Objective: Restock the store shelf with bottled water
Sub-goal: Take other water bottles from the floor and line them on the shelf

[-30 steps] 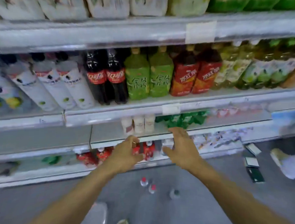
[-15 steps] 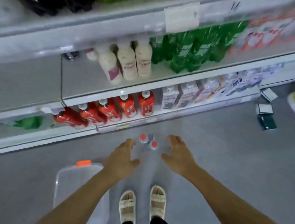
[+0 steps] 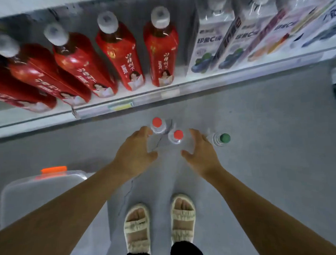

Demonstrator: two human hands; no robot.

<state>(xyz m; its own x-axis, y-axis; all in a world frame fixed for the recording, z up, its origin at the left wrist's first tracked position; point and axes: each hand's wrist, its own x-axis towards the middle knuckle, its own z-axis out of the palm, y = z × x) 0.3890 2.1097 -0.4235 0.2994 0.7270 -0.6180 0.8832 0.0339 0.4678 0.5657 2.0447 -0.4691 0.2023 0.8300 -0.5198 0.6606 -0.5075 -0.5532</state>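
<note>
1. Head view, step in hand: reaching down for the clear plastic water bottles standing upright on the grey floor. To do it well, I'd say drop each hand straight down over a cap, wrap the neck or shoulder rather than pinch the cap, lift vertically. The bottles stand close together, so a sideways sweep could tip one over.
2. Head view, left hand point(image 3: 134, 154): grip released, fingers spread and slightly bent, holding nothing. The far clear water bottle with a red cap point(image 3: 157, 125) sits just beyond its fingertips; cannot tell if they touch.
3. Head view, right hand point(image 3: 200, 154): grip also released, fingers splayed, nothing held. The near clear water bottle with a red cap point(image 3: 176, 136) stands between the two hands, just beside the right hand's fingers. The clear water bottle with a green cap point(image 3: 219, 139) stands just off the outer side of that hand, partly hidden behind the fingers.
4. Head view, destination: the white store shelf point(image 3: 180, 86) runs just above the bottles in frame, lowest tier carrying red-labelled drink bottles with white caps point(image 3: 161, 48) and white juice cartons point(image 3: 207, 42). No free water slot visible here.
5. Head view, other: translucent plastic storage bin with an orange latch point(image 3: 44, 183) on the floor to the left, under the left forearm.
</note>
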